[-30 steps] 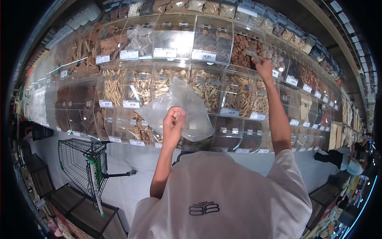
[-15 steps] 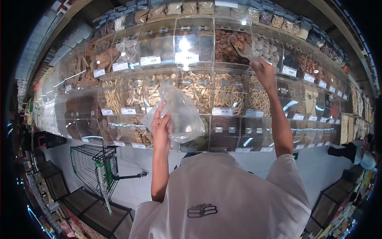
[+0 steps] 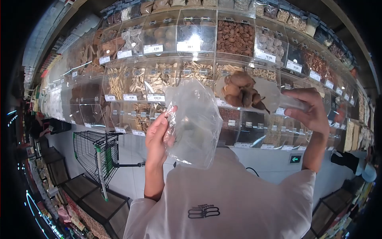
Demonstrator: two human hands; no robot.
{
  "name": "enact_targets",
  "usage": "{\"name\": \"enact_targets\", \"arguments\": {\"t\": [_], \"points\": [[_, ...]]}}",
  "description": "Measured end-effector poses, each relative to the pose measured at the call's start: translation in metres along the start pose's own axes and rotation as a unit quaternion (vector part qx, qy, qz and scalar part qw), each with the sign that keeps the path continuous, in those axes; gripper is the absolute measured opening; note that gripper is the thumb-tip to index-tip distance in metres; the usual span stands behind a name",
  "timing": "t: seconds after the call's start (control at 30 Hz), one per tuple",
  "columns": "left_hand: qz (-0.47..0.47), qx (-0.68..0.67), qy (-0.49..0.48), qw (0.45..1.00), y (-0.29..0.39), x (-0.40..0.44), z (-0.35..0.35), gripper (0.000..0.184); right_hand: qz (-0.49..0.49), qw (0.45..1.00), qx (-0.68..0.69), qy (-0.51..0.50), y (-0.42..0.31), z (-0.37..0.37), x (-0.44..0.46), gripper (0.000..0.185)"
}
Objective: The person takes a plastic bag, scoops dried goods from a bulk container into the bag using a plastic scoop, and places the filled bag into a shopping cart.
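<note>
My left hand (image 3: 158,137) pinches the edge of a clear plastic bag (image 3: 193,127), which hangs in front of the lower bins. Wrapped round the handle of a clear plastic scoop (image 3: 270,93) is my right hand (image 3: 308,109). Several brown dried pieces (image 3: 240,89), like dried fruit or mushroom slices, lie heaped in the scoop, close to the right of the bag and apart from it. Above stands a clear bin (image 3: 235,38) of similar brown dried pieces. I cannot make out anything inside the bag.
Tiered clear bins of dried goods with price labels (image 3: 153,49) curve across the front. A shopping cart (image 3: 95,155) stands on the floor at left. Dark low stands (image 3: 91,199) sit behind it. Another person's dark-clothed leg (image 3: 344,159) shows at far right.
My right hand has drawn the scoop out of the upper bin, down and nearer to me, with brown pieces in it. The bag has come up closer and now stands more upright.
</note>
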State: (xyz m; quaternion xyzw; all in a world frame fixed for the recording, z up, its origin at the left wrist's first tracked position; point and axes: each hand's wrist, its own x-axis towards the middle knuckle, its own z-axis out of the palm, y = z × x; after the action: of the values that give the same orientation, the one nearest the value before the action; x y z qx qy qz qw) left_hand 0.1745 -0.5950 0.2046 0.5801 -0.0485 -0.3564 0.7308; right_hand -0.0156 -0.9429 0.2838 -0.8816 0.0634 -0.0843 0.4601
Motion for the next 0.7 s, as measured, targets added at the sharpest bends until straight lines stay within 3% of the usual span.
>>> {"name": "enact_targets", "arguments": {"t": [0.1, 0.33, 0.53, 0.7], "points": [[0.021, 0.029, 0.0, 0.999, 0.009, -0.022, 0.012, 0.045, -0.106, 0.99, -0.022, -0.094, -0.036, -0.025, -0.019, 0.042], [0.055, 0.011, -0.043, 0.998, 0.002, -0.054, 0.023, 0.047, -0.207, 0.962, -0.055, -0.171, -0.075, -0.046, -0.047, 0.04], [0.051, 0.021, -0.042, 0.998, -0.007, -0.067, 0.046, 0.047, -0.193, 0.962, -0.062, -0.184, -0.066, -0.049, -0.065, 0.046], [0.061, 0.053, -0.048, 0.996, -0.012, -0.064, 0.055, 0.045, -0.149, 0.983, -0.049, -0.096, -0.061, -0.023, -0.068, 0.049]]}}
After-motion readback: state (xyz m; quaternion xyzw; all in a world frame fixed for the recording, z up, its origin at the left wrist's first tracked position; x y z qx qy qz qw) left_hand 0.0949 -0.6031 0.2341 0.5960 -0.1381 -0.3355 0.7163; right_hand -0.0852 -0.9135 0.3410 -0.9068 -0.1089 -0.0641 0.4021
